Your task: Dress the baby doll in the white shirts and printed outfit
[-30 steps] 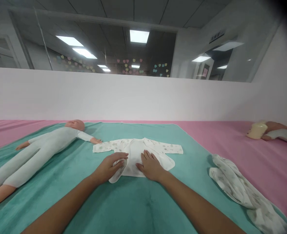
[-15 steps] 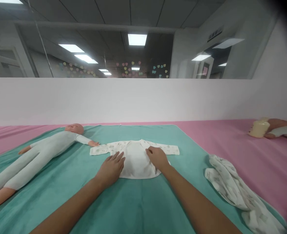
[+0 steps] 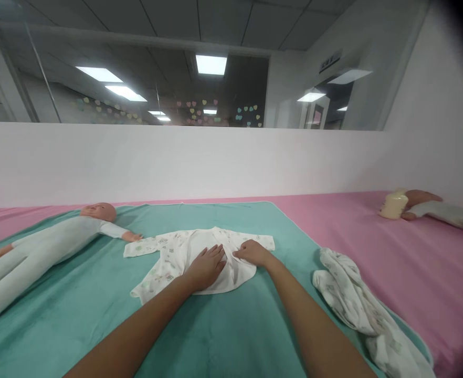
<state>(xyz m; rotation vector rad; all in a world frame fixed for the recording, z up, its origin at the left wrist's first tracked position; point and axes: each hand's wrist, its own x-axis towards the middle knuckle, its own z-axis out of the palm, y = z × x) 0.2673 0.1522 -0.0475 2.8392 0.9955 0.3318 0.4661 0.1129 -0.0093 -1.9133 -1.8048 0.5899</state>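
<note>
Small shirt spread on teal cloth under both hands

A pink cover [image 3: 428, 262] runs across the surface to the foot of a plain white wall [image 3: 216, 163], and a teal cloth [image 3: 223, 336] lies over its middle. Above the wall, a long window [image 3: 145, 113] shows lit ceiling panels [image 3: 211, 65] and clusters of heart-shaped stickers [image 3: 247, 109].

A white printed baby shirt [image 3: 194, 242] lies on the teal cloth in front of the person, neckline toward the wall and sleeves stretched out to either side. Its printed left side fans out beside the left forearm, and its plain white inner face shows in the middle. On the left, a doll [image 3: 58, 239] in a pale suit lies on its back, one hand just beside the shirt's cuff. A crumpled printed garment [image 3: 357, 302] lies to the right, and farther off, by the wall, a yellowish bottle [image 3: 393, 205] stands in front of a second doll [image 3: 448, 212].

The left hand [image 3: 206, 268] rests palm down on the white cloth of the shirt, fingers extended, its grip loose and holding nothing. The right hand [image 3: 254, 253] is bent inward at the wrist, its grip closed on a fold at the shirt's right front, fingers curled. Both forearms reach in from the near edge.
</note>
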